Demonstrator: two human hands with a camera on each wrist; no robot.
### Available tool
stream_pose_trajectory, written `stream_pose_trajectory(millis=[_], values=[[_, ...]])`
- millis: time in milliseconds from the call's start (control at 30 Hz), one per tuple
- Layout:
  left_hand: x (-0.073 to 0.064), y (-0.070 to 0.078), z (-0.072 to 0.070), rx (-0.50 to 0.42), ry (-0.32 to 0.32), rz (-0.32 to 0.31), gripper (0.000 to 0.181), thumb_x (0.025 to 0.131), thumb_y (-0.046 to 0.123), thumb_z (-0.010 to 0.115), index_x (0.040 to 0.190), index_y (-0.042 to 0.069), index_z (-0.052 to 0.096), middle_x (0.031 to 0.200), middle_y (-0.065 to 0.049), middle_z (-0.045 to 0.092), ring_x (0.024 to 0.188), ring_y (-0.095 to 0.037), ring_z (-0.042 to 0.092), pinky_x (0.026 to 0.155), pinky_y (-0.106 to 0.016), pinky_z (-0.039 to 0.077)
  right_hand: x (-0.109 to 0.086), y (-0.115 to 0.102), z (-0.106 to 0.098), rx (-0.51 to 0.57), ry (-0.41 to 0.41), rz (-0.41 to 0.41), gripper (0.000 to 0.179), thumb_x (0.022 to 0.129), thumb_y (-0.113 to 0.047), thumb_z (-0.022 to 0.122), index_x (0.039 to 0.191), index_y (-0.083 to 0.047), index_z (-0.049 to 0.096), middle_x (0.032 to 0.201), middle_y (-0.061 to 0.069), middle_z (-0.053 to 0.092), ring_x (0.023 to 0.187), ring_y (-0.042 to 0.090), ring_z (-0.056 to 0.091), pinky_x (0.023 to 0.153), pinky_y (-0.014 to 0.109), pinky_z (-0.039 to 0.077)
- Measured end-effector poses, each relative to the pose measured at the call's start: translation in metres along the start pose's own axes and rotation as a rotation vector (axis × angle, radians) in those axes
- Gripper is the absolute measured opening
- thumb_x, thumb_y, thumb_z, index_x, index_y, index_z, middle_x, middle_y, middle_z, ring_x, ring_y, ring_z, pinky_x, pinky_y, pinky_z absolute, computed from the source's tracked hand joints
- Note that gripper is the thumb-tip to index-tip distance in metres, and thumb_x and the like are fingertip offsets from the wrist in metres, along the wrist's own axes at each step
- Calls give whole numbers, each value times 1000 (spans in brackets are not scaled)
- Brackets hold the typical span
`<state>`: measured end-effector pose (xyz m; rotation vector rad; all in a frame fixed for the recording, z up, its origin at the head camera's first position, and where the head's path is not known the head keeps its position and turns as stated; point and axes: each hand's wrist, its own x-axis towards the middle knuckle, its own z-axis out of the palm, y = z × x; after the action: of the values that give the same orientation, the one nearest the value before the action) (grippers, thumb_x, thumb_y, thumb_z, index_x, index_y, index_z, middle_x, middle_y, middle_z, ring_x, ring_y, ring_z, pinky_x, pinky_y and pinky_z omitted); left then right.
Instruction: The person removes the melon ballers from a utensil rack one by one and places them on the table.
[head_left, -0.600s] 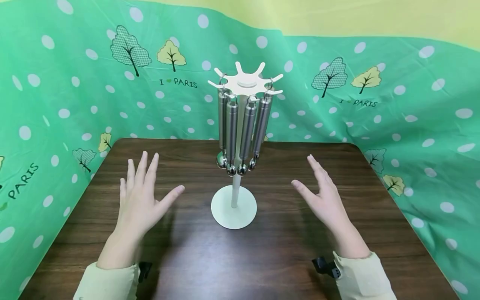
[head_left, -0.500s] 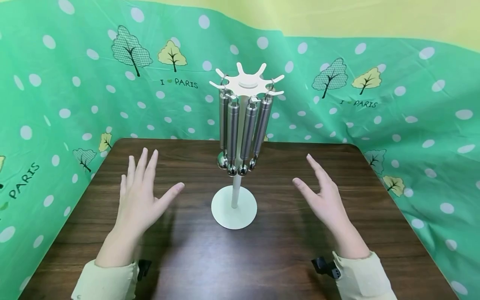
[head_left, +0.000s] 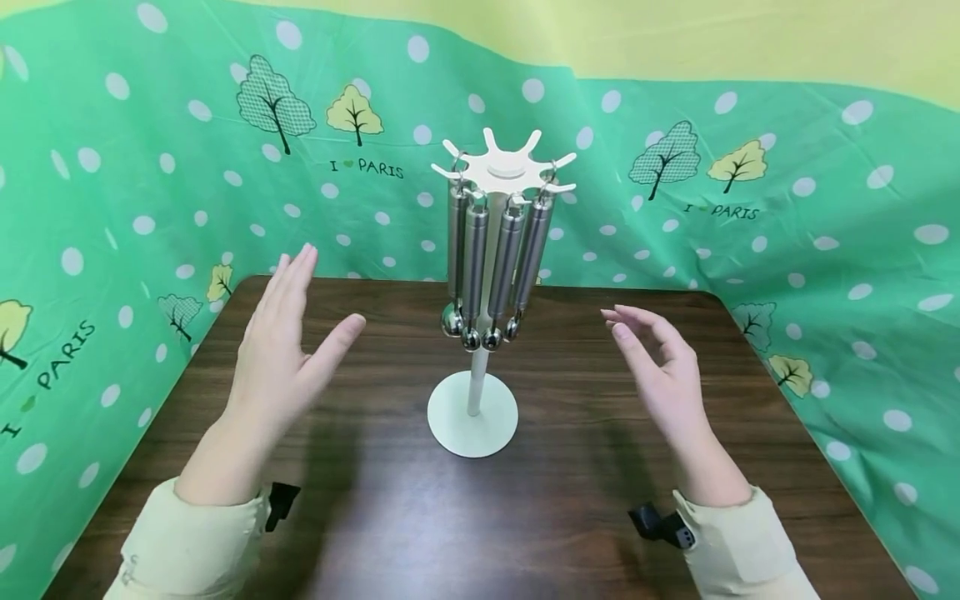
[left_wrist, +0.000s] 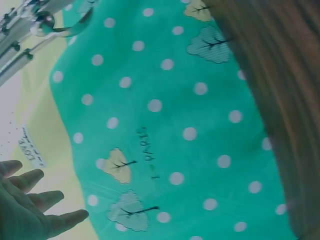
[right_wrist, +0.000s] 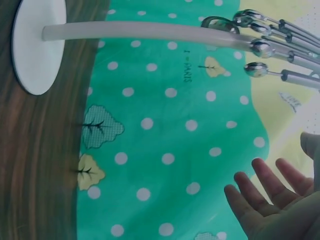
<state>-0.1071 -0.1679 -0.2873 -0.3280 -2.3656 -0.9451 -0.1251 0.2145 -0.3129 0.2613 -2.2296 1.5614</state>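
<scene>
A white stand [head_left: 472, 429] with a round base, a thin post and a spoked top is upright on the table. Several steel-coloured utensils [head_left: 474, 250] hang from its spokes, with grey cylindrical handles and small shiny rounded ends, like spoons or ladles. My left hand [head_left: 277, 350] hovers left of the stand, fingers straight and thumb spread, holding nothing. On the other side my right hand [head_left: 671, 375] is raised with fingers slightly bent, also without anything in it. Both are apart from the stand. The right wrist view shows the post and the rounded ends [right_wrist: 256, 69] above my fingers.
The dark wooden table [head_left: 555, 500] has rounded far corners. Behind it and along both sides hangs a green curtain [head_left: 600, 242] with white dots and printed trees. Black wrist cameras [head_left: 282, 504] sit at both pale sleeve cuffs [head_left: 198, 533].
My left hand has risen and turned, its fingers drawing closer together. The right hand's fingers have bent inward and it has shifted slightly right. The view has shifted a little; the utensils still hang on the stand.
</scene>
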Motion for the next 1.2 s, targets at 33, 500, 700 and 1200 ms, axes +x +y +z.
stream_pose_trajectory(millis=[33, 500, 700, 1200], values=[[3, 3, -1, -14, 14, 18, 73, 95, 40, 63, 155, 12, 32, 160, -7, 36, 153, -27, 22, 120, -59, 22, 2, -2, 0, 21, 6, 1, 26, 99, -12, 57, 123, -3, 64, 109, -17, 70, 103, 4, 66, 88, 12, 50], [38, 38, -3, -191, 132, 246, 48, 98, 28, 59, 140, 5, 54, 141, -12, 56, 136, -23, 48, 113, -42, 37, 19, -23, -3, 212, -10, -2, 17, 98, -13, 61, 106, -1, 70, 85, -3, 75, 76, 14, 71, 79, 21, 57], [59, 56, -6, -258, 119, 285, 43, 100, 25, 53, 138, 3, 55, 137, -12, 59, 130, -18, 53, 103, -39, 48, 26, -35, -2, 265, -16, -41, 16, 97, -10, 61, 105, 0, 70, 84, 0, 75, 74, 15, 70, 77, 23, 58], [102, 93, 4, -468, 73, 260, 37, 101, 15, 50, 135, 6, 59, 136, -2, 62, 124, -7, 55, 99, -34, 50, 45, -60, 7, 320, -46, -78, 16, 98, -14, 60, 105, -5, 70, 86, 1, 74, 74, 16, 70, 77, 26, 59]])
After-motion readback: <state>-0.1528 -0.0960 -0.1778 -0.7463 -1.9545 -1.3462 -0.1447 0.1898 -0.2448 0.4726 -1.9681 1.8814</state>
